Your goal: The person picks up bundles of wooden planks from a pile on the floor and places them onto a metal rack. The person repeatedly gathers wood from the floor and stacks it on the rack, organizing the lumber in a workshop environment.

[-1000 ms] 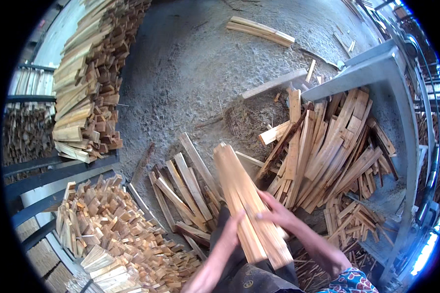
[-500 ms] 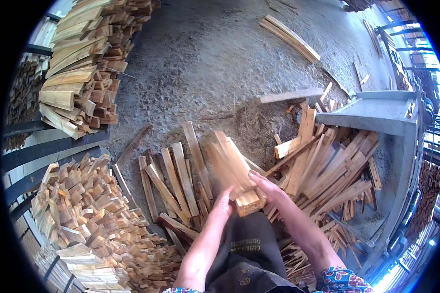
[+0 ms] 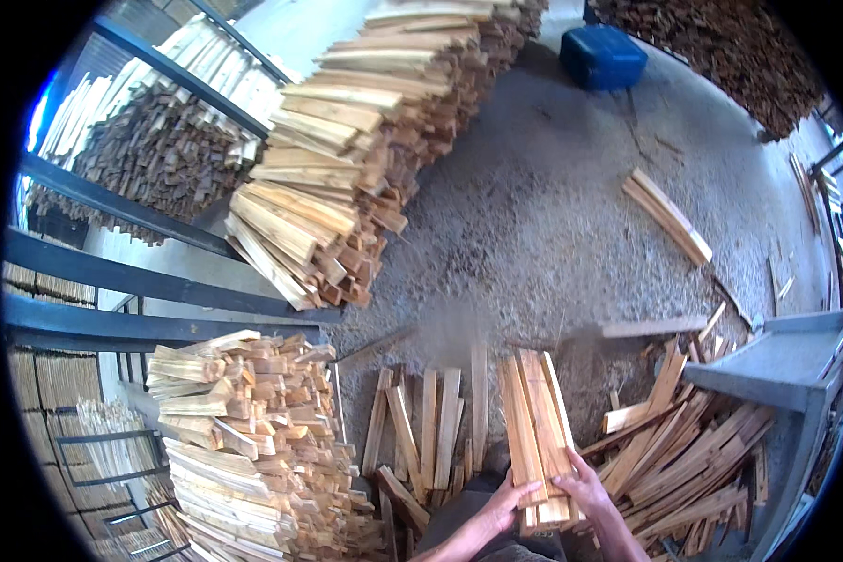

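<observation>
Holding bundle of wooden strips [image 3: 539, 412] right of lower centre of frame — gripped near its lower end by left hand [image 3: 508, 499] and right hand [image 3: 583, 485], with thumbs on top. Blurred half a second ago, now sharp. Turned view leftward since then, bringing tall wood stack [image 3: 332, 169] nearer upper centre, blue container [image 3: 601, 58] into sight at upper right. Seemingly gathered and under control, not yet set down — between lower-left pile [image 3: 253, 468] and loose strips [image 3: 698, 468] at lower right.
</observation>
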Motion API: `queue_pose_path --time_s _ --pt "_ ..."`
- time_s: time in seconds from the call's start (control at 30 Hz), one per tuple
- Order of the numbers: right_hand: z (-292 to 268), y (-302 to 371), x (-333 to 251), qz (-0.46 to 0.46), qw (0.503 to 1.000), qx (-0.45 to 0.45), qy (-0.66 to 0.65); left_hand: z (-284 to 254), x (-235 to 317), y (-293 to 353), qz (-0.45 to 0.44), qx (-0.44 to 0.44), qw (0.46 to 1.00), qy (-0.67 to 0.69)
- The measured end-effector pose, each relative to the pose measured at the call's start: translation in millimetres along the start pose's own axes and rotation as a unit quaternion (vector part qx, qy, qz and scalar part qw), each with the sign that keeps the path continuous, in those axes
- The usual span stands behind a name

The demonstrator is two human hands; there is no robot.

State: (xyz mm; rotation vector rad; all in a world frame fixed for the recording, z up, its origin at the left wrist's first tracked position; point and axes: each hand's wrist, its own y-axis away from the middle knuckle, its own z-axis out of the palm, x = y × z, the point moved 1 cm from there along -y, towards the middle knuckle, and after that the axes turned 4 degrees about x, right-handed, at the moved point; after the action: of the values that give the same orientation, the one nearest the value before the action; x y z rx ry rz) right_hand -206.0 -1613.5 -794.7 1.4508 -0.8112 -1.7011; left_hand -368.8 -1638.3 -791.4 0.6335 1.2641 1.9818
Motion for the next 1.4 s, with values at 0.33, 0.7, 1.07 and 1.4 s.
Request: queue_pose_path --time_s 0.33,0.7,1.07,1.4 --pt "115 5 -235 -0.319 0.875 -0.127 0.341 59 144 81 0.283 -0.120 0.949 0.063" --pt "401 -209 -406 -0.532 0.691 -0.212 0.441 -11 497 63 0.521 0.041 0.852 0.040" --pt "108 -209 -87 -0.060 0.924 -0.003 0.379 -116 402 -35 0.398 0.297 0.859 -0.128" --pt "-26 -12 42 0.181 0.961 0.184 0.103 -148 163 -41 0.136 0.229 0.948 -0.174"
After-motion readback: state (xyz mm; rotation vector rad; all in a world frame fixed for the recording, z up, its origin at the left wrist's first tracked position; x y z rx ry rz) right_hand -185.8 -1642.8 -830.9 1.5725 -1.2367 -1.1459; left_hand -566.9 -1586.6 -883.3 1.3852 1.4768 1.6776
